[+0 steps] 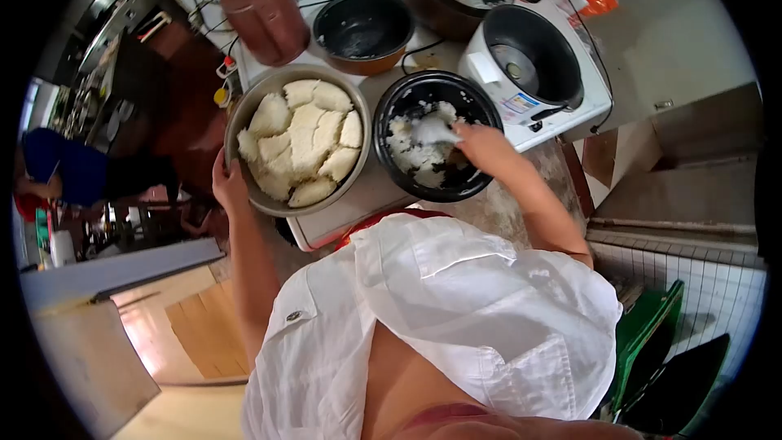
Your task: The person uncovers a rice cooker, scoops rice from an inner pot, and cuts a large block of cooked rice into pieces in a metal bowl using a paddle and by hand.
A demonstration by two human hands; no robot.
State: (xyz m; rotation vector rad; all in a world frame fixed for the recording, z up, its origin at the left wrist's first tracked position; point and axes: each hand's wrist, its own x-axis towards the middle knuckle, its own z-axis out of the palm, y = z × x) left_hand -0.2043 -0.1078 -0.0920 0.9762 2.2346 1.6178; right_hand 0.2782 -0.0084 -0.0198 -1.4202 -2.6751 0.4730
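While scoop was gripped by right hand, rice was apparently being worked in black bowl beneath; metal basin was touched at rim by left hand, closure untellable; level scooping seemed called for.

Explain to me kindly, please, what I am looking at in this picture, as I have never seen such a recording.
There is no machine here: a person works with two bare hands, and a camera worn on the head looks forward and down. The left hand is at the side of a metal pan of pale chunks. The right hand holds a pale utensil, too blurred to name exactly, in a black bowl with white, rice-like food. Behind them on the white table stand a reddish-brown jug and an open white cooker.
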